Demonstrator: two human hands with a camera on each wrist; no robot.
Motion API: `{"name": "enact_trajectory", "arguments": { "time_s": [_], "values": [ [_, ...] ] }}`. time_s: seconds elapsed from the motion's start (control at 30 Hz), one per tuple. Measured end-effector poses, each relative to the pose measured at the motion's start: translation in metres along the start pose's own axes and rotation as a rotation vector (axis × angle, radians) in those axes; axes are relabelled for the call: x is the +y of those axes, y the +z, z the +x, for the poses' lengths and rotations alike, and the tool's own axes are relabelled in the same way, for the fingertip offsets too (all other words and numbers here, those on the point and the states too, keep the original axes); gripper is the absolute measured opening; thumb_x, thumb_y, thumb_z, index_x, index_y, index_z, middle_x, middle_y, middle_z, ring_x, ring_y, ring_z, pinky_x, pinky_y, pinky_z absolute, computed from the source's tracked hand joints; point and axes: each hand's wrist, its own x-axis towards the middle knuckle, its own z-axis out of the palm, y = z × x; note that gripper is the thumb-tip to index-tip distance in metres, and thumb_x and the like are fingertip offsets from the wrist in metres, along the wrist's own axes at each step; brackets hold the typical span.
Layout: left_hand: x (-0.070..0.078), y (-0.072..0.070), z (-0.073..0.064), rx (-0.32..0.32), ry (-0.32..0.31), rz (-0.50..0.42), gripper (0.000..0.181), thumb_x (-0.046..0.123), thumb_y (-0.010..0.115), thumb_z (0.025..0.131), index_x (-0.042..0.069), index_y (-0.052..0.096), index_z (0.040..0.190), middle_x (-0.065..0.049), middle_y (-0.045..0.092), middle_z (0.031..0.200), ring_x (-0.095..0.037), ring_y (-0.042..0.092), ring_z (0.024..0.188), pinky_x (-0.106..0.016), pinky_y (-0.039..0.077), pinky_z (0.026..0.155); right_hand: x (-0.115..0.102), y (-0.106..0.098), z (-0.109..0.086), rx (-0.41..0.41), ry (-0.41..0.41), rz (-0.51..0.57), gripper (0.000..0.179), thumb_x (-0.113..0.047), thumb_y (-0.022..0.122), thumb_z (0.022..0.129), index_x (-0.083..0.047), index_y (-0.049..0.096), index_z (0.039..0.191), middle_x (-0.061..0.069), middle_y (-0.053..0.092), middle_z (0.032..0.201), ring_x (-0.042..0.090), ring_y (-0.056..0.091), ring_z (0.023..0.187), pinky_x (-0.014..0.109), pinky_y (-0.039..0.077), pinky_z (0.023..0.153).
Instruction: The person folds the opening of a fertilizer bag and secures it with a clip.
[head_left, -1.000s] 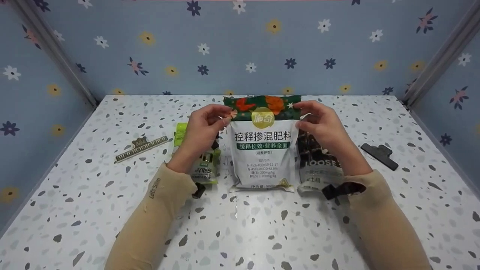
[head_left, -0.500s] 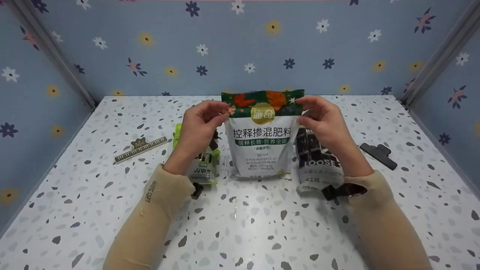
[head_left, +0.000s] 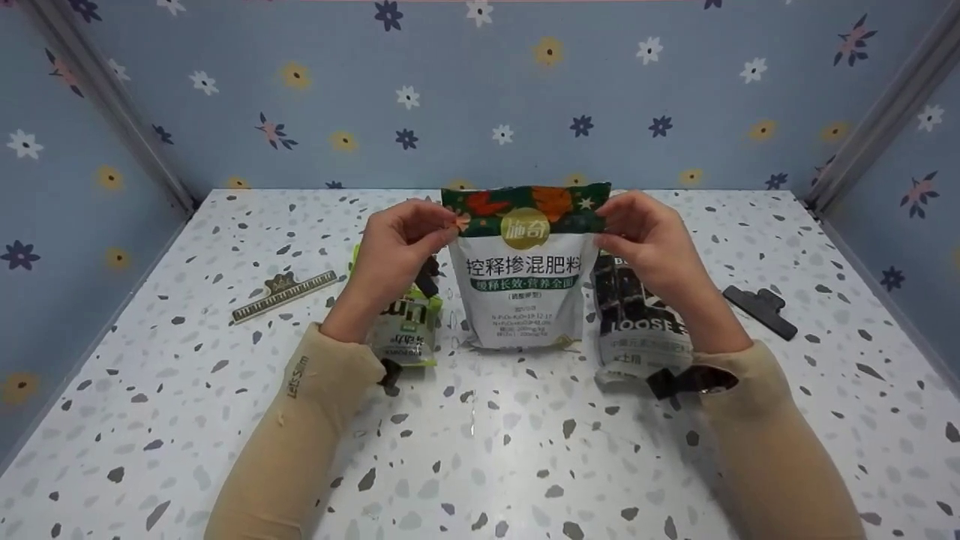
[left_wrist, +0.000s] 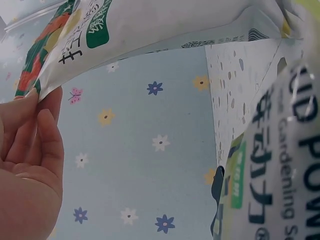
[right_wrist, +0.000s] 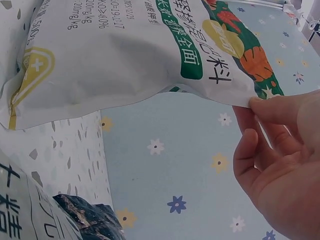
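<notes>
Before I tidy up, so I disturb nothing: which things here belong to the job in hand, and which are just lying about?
In the job:
- white plastic pouch with green patterned top, pinched by left hand and right hand

Apparently lying about, held by neither hand:
- green-and-white plastic pouch
- black-and-white plastic pouch
- gold metal ruler-edged clip
- long black clip
</notes>
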Motion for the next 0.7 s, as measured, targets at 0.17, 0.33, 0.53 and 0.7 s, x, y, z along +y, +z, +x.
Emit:
{"name": "enact_trajectory", "arguments": {
  "time_s": [0.17, 0.33, 0.53, 0.7],
  "values": [
    [-0.0004, -0.0021, 0.0007, -0.023, -0.012, -0.059, 0.005, 0.005, 0.067, 0.095, 0.005, 0.063, 0.098, -0.009, 0.070, 0.104, -0.022, 0.068, 0.101, -0.036, 0.054, 0.088, -0.0014, 0.0013, 0.0010, 0.000, 0.015, 0.080, 0.021, 0.010, 0.068, 0.088, 0.004, 0.056, 0.104, 0.008, 0.065, 0.098, 0.020, 0.064, 0.090, 0.026, 0.052, 0.076],
    [-0.0015, -0.0026, -0.0005, -0.039, -0.008, -0.091, 0.009, -0.002, 0.062, 0.097, 0.003, 0.055, 0.102, -0.012, 0.067, 0.104, -0.024, 0.067, 0.103, -0.037, 0.052, 0.092, -0.0016, 0.0026, -0.0001, -0.002, 0.028, 0.129, 0.023, 0.013, 0.067, 0.088, 0.009, 0.047, 0.098, 0.008, 0.063, 0.093, 0.022, 0.064, 0.089, 0.026, 0.052, 0.075],
    [-0.0008, -0.0019, -0.0011, -0.068, 0.018, -0.053, 0.023, 0.003, 0.065, 0.096, 0.005, 0.057, 0.118, -0.010, 0.067, 0.108, -0.023, 0.065, 0.102, -0.038, 0.051, 0.091, -0.0010, 0.0031, 0.0003, -0.003, 0.016, 0.127, 0.023, 0.014, 0.067, 0.088, 0.011, 0.045, 0.096, 0.009, 0.061, 0.091, 0.019, 0.063, 0.087, 0.025, 0.051, 0.073],
    [-0.0007, -0.0005, -0.0014, -0.114, 0.021, 0.021, 0.034, 0.021, 0.072, 0.094, 0.008, 0.060, 0.123, -0.006, 0.064, 0.120, -0.018, 0.061, 0.108, -0.041, 0.048, 0.090, 0.0000, 0.0036, 0.0007, -0.001, 0.012, 0.131, 0.023, 0.013, 0.067, 0.088, 0.011, 0.045, 0.096, 0.008, 0.060, 0.091, 0.017, 0.061, 0.084, 0.025, 0.050, 0.072]
  ]
}}
